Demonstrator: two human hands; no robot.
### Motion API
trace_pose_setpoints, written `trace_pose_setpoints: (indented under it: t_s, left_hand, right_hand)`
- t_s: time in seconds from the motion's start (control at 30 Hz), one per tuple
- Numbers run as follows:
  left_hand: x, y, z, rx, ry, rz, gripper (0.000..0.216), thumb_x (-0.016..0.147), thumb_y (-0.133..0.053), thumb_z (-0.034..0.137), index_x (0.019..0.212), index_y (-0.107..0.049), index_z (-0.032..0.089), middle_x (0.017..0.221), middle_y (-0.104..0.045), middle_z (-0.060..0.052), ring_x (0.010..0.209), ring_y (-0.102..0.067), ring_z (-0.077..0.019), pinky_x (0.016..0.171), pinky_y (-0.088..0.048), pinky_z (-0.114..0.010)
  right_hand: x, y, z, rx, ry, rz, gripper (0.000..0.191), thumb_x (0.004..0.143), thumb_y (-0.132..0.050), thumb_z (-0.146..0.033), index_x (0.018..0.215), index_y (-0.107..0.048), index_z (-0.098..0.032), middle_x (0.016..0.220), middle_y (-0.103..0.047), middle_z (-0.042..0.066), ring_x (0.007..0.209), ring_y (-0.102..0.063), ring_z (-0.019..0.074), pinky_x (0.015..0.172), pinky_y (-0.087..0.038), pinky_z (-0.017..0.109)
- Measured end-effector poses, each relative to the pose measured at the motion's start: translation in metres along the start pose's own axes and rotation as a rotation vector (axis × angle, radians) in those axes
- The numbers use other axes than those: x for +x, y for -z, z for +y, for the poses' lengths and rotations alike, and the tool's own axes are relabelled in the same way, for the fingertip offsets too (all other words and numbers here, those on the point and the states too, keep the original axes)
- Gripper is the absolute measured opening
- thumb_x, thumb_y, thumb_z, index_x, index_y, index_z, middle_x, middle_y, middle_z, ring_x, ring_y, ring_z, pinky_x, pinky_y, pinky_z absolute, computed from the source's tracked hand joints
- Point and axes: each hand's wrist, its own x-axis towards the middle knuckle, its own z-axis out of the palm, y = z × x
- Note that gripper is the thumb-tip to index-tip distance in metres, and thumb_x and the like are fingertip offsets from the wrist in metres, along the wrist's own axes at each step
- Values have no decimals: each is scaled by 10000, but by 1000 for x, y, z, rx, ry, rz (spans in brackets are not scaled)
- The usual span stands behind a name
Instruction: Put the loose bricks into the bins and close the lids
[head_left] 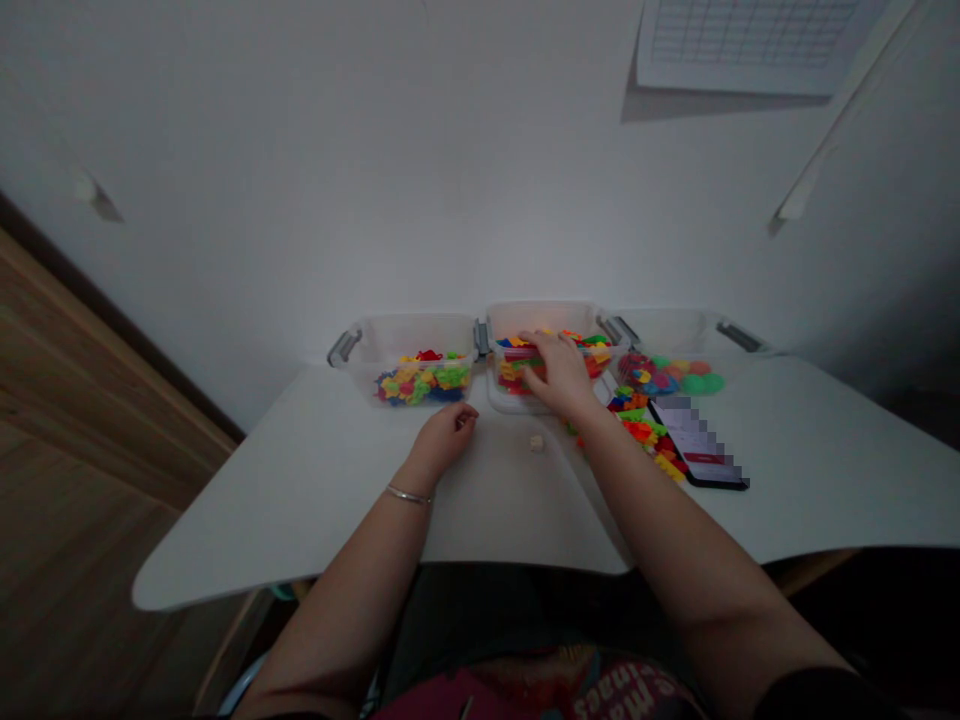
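My right hand [561,375] reaches over the front of the middle clear plastic box [546,312], its thumb and fingers apart. Colourful plastic pieces [596,362] lie in that box below and around the fingers; no held piece shows. Just in front of the left clear box [416,330], my left hand [445,438] rests near the table with its fingers curled in. Whatever they may hold is hidden. Yellow, green, blue and red pieces [427,380] fill the bottom of the left box. A small whitish cube [536,443] sits between my forearms.
A third clear box [667,325] at the right holds rounded coloured pieces [694,378]. Loose plastic pieces [641,430] are heaped beside my right forearm, next to a phone [697,445]. The white table [300,500] meets the wall behind the boxes.
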Motion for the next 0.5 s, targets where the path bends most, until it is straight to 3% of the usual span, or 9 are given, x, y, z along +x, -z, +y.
trace_pose_setpoints:
  t_s: [0.27, 0.4, 0.5]
  left_hand:
    - [2, -3, 8, -3, 6, -6, 213, 826, -512, 207, 966, -668, 168, 869, -711, -64, 758, -629, -171, 688, -470, -276]
    - [2, -2, 10, 2, 7, -16, 214, 829, -507, 210, 967, -667, 171, 862, -710, -61, 759, -631, -174, 689, -471, -277]
    - [1, 0, 11, 12, 7, -16, 215, 832, -507, 210, 967, -666, 159, 865, -707, -69, 773, -633, -180, 705, -473, -284]
  right_hand:
    - [-49, -15, -7, 84, -57, 231, 501, 830, -488, -213, 1328, -458, -179, 1359, -522, 138, 1327, -413, 263, 1118, -311, 507]
    - [-68, -19, -5, 165, -40, 118, 421, 829, -509, -211, 1245, -514, -144, 1271, -557, 161, 1226, -486, 257, 1048, -397, 438]
    - [-75, -15, -3, 152, -122, -14, 322, 822, -537, -226, 1135, -571, -156, 1105, -613, 137, 1056, -570, 250, 917, -470, 392]
